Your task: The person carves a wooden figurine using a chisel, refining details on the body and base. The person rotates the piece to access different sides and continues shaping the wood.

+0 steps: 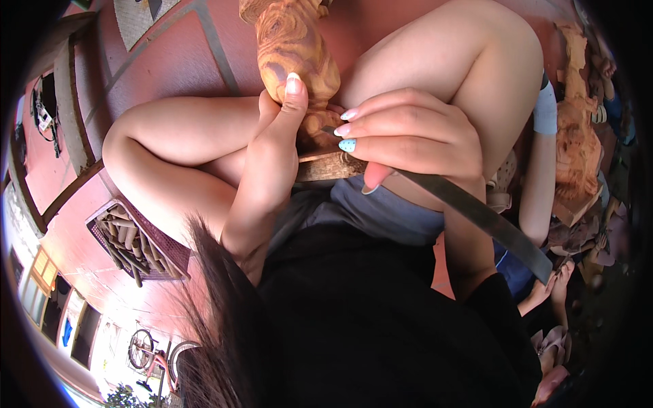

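Observation:
A carved wooden piece with swirling brown grain stands between my bent legs, its lower end close to my lap. My left hand is closed around its lower part, thumb lying along the front. In my right hand is a long flat dark metal blade, gripped under bent fingers. One end slants down to the right past my wrist. The other end's narrow tip shows beside the lower part of the carving; whether it touches the wood I cannot tell. A rough wooden block lies just below, against my grey shorts.
On the left, a purple plastic basket holds several wooden-handled tools. A wooden frame stands beyond it on the red tiled floor. Another large carving and another person's limbs are close on the right. A bicycle stands lower left.

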Action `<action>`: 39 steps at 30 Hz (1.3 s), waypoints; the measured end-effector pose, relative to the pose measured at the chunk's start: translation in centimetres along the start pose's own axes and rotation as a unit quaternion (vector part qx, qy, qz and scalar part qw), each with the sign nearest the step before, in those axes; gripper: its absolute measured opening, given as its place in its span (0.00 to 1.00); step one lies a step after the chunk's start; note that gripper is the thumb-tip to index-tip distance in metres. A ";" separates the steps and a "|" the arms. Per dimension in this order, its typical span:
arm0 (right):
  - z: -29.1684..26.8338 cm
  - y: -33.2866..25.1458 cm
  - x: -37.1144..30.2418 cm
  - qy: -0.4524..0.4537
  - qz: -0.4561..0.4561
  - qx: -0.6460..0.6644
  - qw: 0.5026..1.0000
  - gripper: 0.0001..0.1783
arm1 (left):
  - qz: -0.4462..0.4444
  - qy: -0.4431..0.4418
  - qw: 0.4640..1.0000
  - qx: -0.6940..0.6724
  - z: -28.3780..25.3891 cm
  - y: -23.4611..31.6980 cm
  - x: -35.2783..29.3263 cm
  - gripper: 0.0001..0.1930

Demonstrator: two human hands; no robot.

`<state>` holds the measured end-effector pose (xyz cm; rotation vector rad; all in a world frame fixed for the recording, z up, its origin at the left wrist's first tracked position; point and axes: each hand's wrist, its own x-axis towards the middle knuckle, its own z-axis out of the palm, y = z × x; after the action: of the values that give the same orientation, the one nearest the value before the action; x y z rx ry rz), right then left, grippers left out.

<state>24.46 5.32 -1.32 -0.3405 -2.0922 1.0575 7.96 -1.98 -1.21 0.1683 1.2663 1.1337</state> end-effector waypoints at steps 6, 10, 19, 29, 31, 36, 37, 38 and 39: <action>-0.9 0.3 0.1 -0.054 -0.011 0.033 0.998 0.17 | 0.006 -0.013 1.000 -0.005 -0.4 -0.3 0.1 0.23; -0.1 1.0 0.0 -0.050 -0.028 0.055 0.997 0.17 | 0.013 0.011 1.000 0.020 -0.5 0.2 -0.8 0.23; -0.9 0.3 0.2 -0.067 0.030 0.071 0.995 0.16 | 0.003 -0.019 1.000 0.008 -1.0 -0.3 0.1 0.25; -0.4 0.3 0.0 -0.048 0.033 0.051 0.997 0.16 | 0.013 -0.110 0.990 -0.084 -2.8 -1.1 0.5 0.22; -0.3 0.3 0.0 -0.038 0.029 0.049 0.998 0.17 | 0.013 -0.117 0.987 -0.110 -2.6 -0.6 0.2 0.22; 0.2 -0.2 0.6 -0.028 0.054 0.036 0.997 0.15 | -0.011 -0.069 0.994 -0.080 -2.9 -1.5 0.1 0.22; 0.1 -0.3 0.6 -0.035 0.062 0.041 0.997 0.15 | -0.008 -0.080 0.994 -0.079 -3.0 -1.7 0.1 0.22; -0.2 -0.4 0.4 -0.040 0.067 0.047 0.996 0.16 | -0.006 -0.091 0.993 -0.079 -3.1 -1.7 0.3 0.22; -0.1 -0.4 0.4 -0.035 0.065 0.045 0.996 0.16 | -0.006 -0.089 0.993 -0.077 -3.1 -1.7 0.3 0.22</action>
<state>24.28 5.30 -0.79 -0.4047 -2.0994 1.2535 6.36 -4.01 -3.71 0.1413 1.0173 1.1742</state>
